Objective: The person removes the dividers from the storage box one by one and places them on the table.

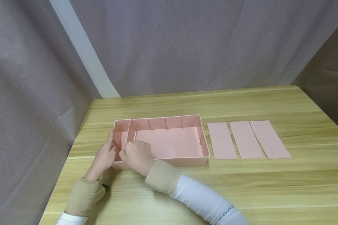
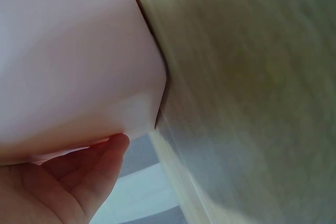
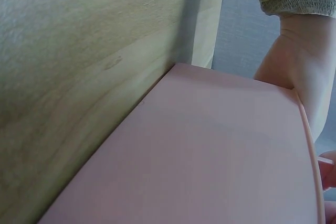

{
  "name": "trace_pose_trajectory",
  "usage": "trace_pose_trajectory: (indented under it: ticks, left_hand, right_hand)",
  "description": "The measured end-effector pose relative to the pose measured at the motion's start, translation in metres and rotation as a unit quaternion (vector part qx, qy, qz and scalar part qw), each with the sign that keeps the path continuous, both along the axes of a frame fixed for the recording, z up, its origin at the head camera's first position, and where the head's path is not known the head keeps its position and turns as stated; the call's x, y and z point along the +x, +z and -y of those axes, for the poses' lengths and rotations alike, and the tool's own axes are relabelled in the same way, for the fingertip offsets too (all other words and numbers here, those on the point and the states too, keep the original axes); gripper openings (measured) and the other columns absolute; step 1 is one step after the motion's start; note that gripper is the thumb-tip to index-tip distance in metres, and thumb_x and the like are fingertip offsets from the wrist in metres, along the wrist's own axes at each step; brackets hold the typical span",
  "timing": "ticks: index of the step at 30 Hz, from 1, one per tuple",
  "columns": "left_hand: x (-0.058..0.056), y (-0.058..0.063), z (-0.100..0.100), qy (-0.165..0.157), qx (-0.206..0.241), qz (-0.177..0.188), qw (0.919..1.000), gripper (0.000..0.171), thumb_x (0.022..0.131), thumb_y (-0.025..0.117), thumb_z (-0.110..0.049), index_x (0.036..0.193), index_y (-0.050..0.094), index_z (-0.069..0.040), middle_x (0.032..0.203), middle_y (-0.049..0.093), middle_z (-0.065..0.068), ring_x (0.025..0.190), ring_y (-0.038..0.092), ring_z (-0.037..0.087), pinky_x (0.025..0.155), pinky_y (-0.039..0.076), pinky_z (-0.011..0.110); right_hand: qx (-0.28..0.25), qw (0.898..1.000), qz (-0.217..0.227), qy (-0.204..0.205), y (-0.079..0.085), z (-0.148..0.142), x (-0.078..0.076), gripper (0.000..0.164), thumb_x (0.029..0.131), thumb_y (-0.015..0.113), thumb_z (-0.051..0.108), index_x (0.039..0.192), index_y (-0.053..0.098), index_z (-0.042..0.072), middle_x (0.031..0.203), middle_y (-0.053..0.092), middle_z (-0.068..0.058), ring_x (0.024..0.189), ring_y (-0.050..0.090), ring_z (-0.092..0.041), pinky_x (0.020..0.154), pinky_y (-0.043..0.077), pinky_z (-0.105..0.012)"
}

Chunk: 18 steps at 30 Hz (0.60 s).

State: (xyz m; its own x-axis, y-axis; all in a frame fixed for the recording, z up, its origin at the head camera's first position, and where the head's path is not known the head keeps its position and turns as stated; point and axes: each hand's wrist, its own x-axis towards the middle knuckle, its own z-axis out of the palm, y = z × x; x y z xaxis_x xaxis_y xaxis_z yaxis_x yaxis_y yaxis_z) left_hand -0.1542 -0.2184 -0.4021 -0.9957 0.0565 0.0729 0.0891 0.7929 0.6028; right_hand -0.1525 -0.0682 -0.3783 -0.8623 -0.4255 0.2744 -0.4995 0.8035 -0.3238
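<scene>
A long pink box (image 1: 171, 143) stands on the table, its inside facing up. Across its left part, from the far wall toward the near wall, runs a thin upright pink divider (image 1: 131, 130). My left hand (image 1: 103, 156) grips the box's left end wall, forefinger lying along the rim. In the left wrist view its fingers (image 2: 105, 174) lie against the outer wall. My right hand (image 1: 138, 155), fingers curled, pinches the near end of the divider over the near wall; the fingertips are hidden beneath the knuckles. The right wrist view shows the box's outer near wall (image 3: 210, 150).
Three flat pink panels (image 1: 222, 140) lie side by side to the right of the box. Narrow upright ribs line the box's far wall (image 1: 157, 123). A grey curtain (image 1: 200, 47) hangs behind the wooden table (image 1: 242, 193).
</scene>
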Motion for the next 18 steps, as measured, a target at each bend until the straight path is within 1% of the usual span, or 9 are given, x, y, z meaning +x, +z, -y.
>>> trace_pose_trajectory:
  ticks: [6,18]
  left_hand:
    - [-0.0002,-0.0002,-0.0001,0.0,0.0,0.001,1.0,0.061,0.088,0.033,-0.005,0.143,0.007,-0.002,0.121,0.045,0.036,0.083,0.049,0.037,0.082,0.041,0.056]
    - [-0.0004,-0.0006,0.0,0.0,0.0,0.0,1.0,0.061,0.088,0.034,-0.005,0.143,0.007,-0.003,0.122,0.044,0.036,0.083,0.049,0.037,0.082,0.041,0.056]
  right_hand:
    - [-0.003,1.0,0.0,0.0,0.0001,0.0002,-0.0001,0.038,0.079,0.053,0.025,0.044,0.039,0.019,0.045,0.04,0.004,0.043,0.041,-0.016,0.036,0.03,-0.029]
    - [-0.011,1.0,-0.008,0.005,-0.0009,0.0,-0.0012,0.038,0.078,0.054,0.024,0.043,0.037,0.019,0.045,0.039,0.005,0.043,0.04,-0.015,0.036,0.03,-0.029]
